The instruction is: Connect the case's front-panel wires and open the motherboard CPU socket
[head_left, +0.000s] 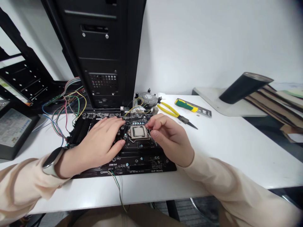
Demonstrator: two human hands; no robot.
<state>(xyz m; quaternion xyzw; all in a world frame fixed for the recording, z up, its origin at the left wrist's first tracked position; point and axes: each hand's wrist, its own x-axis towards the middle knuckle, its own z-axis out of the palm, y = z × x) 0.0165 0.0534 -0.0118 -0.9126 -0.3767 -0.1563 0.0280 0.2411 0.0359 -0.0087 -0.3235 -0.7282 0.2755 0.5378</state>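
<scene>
A black motherboard (139, 170) lies on the white table, partly covered by both hands. My left hand (101, 138) rests flat across its left half, fingers stretched out. At the middle of the board sits a metal-topped processor (139, 131) inside its socket frame (132, 138). My right hand (171, 137) is just right of the socket, thumb and index finger bent close together in a pinch by the frame's right edge. Whatever is between those fingertips is too small to tell. Thin yellow wires run from the cooler fan (148, 98) behind the board.
A black computer case (101, 56) stands behind the board. Coloured cables (77, 107) and a power supply (14, 132) are on the left. Yellow-handled pliers (176, 113) and a green-yellow screwdriver handle (186, 105) by a metal plate (204, 111) lie right. A grey stand (220, 104) is farther right.
</scene>
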